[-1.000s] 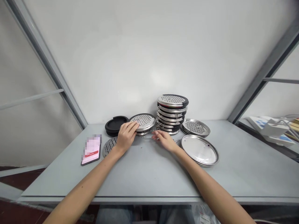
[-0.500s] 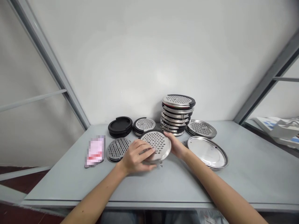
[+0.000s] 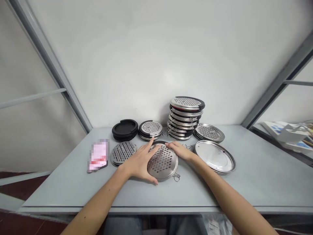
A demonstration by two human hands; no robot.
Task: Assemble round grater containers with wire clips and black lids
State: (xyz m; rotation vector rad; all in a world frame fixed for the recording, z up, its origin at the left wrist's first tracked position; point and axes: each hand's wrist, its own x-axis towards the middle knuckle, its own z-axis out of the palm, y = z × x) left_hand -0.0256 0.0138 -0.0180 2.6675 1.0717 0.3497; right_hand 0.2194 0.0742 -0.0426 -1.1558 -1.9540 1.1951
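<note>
A round, perforated metal case (image 3: pixel 162 161) with a black far rim lies on the table in front of me, a wire loop (image 3: pixel 176 177) sticking out at its near right. My left hand (image 3: pixel 140 163) is spread over its left side, thumb at the near edge and fingers reaching across the top. My right hand (image 3: pixel 180 150) grips the far right rim; its thumb is hidden. Left of the case is a small stack of slotted metal discs (image 3: pixel 123 152), partly behind my left hand. Behind it lies another perforated case with a black edge (image 3: pixel 151 128).
Black round parts (image 3: pixel 125 130) are stacked at the back left. A tall stack of perforated cases (image 3: pixel 186 112) stands behind my right hand. On the right are perforated lids (image 3: pixel 209 132) and shallow metal trays (image 3: pixel 215 156). A blurred pink item (image 3: pixel 98 155) lies left.
The case has come down from a tilted hold to lying flat on the table. My left hand has spread its fingers wider, and my right hand has shifted slightly on the far rim.
</note>
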